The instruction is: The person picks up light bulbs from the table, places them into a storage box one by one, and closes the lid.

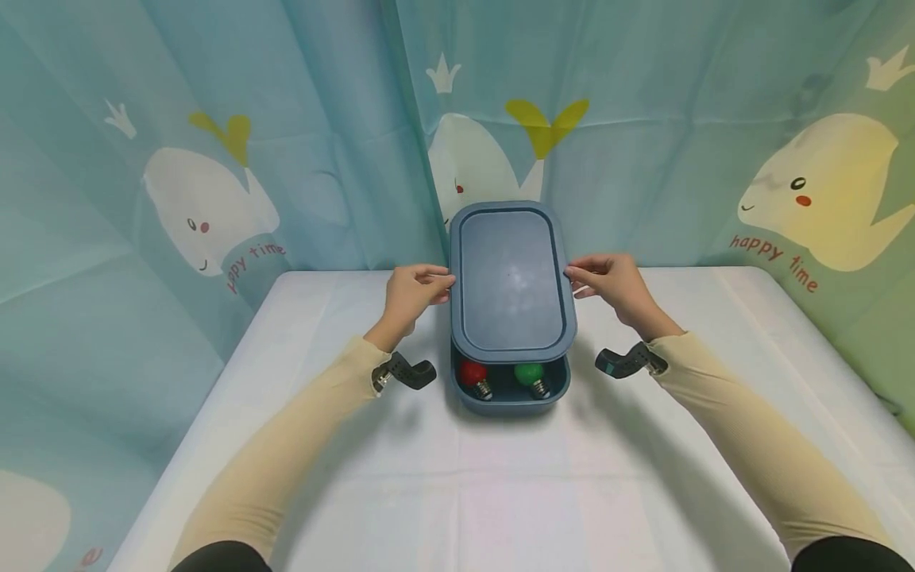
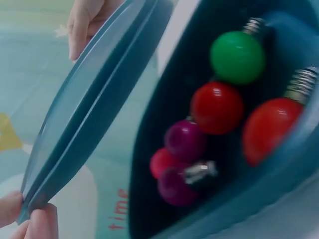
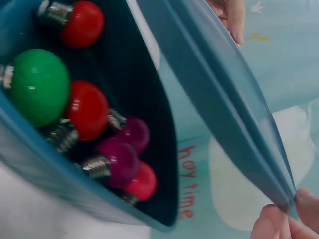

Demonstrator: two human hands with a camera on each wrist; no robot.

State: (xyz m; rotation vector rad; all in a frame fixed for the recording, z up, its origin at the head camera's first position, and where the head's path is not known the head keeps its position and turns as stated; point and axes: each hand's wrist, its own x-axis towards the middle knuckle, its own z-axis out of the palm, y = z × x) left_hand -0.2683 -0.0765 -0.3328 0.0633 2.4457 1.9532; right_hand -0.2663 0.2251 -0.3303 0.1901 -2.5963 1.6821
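Both hands hold a blue-grey rectangular lid [image 1: 511, 278] above a matching deep box [image 1: 511, 407]. My left hand [image 1: 417, 298] pinches the lid's left edge between thumb and fingers. On the opposite edge, my right hand [image 1: 616, 287] pinches it the same way. The lid is raised and tilted over the box, leaving the near end uncovered. Inside lie several coloured light bulbs with metal screw bases: a green bulb [image 2: 238, 57], a red bulb [image 2: 217, 107], a purple bulb [image 3: 117, 162] and a pink bulb [image 3: 141, 181]. From the head, the lid hides most of them.
The box stands on a white-covered table [image 1: 472, 492], toward its far edge. Behind hangs a teal curtain [image 1: 343, 143] printed with whales. A dark wrist strap with a camera [image 1: 407, 371] sits on the left wrist, another strap [image 1: 629, 361] on the right.
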